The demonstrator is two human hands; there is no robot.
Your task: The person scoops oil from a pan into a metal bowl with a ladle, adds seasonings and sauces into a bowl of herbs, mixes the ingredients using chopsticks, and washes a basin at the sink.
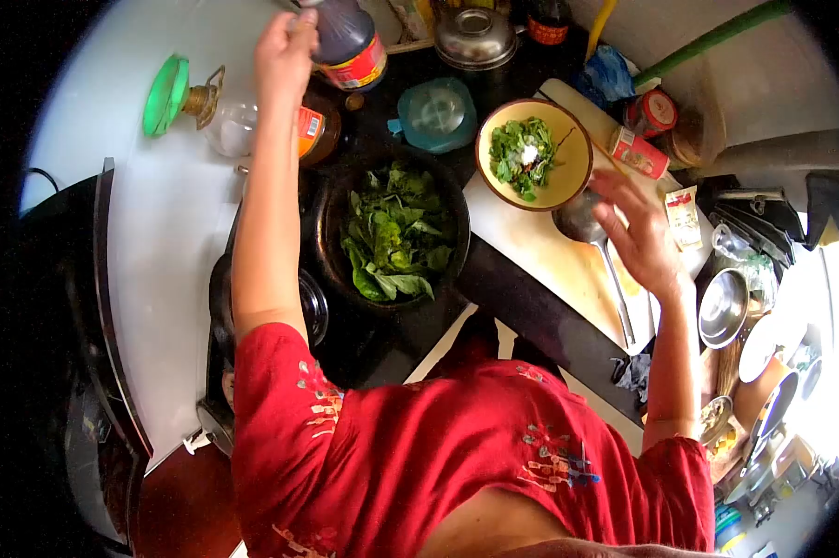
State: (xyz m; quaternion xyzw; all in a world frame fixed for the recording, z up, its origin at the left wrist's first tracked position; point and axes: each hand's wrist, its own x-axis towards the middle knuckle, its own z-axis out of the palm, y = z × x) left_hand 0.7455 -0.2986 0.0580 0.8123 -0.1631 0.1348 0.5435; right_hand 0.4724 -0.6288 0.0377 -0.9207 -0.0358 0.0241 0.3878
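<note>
L hand (287,51): pinching the bottle (345,46) w/ curled fingers at its neck end, arm at full reach from where I watch.
Bottle axis: slants from the neck at L hand down and right to its base; it lies beyond the pan (459,228), up-left of the bowl (573,166), L hand much nearer than R. Upright or tipped, can't tell (wide lens bends it all, FYI).
R hand (641,232): fingers loosely spread, nothing seen in them; over the board (531,251), just beside bowl rim and ladle (582,221). Contact, can't tell.
Bowl: on the board; chopped greens (517,158), small white heap on top, dark streak up one inner side.
Pan: big loose leaves (392,232), approx. up to the rim.
Bottle fill: dark, red label; top cut off by frame edge.
Jar (326,139): dark, orange label, partly behind L forearm.
Tub (436,116): teal, between bottle and bowl; contents unclear.
Ladle: handle runs back toward the shirt (494,446).
</note>
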